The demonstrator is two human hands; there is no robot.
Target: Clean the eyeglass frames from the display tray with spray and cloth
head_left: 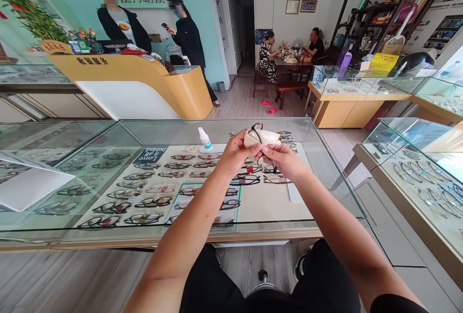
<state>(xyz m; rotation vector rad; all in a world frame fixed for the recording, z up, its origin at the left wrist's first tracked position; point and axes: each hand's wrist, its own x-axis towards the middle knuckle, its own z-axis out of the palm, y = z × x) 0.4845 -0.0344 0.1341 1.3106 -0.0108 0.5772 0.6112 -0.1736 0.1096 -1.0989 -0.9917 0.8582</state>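
Above the glass display case, my left hand (239, 151) is closed on a pale cloth (265, 137) and a pair of dark-framed glasses (266, 164). My right hand (284, 157) grips the same cloth and glasses from the other side, and the thumbs of both hands nearly meet. Part of the frame sticks up over the cloth, while a lens hangs below the fingers. A white spray bottle (204, 138) stands upright on the glass top, left of my hands.
Beneath the glass top of the case (264, 207) lie rows of eyeglasses. Another display case (427, 178) stands at the right. Two people stand by a yellow counter (191, 93) at the back left; two others sit at a table (294, 62).
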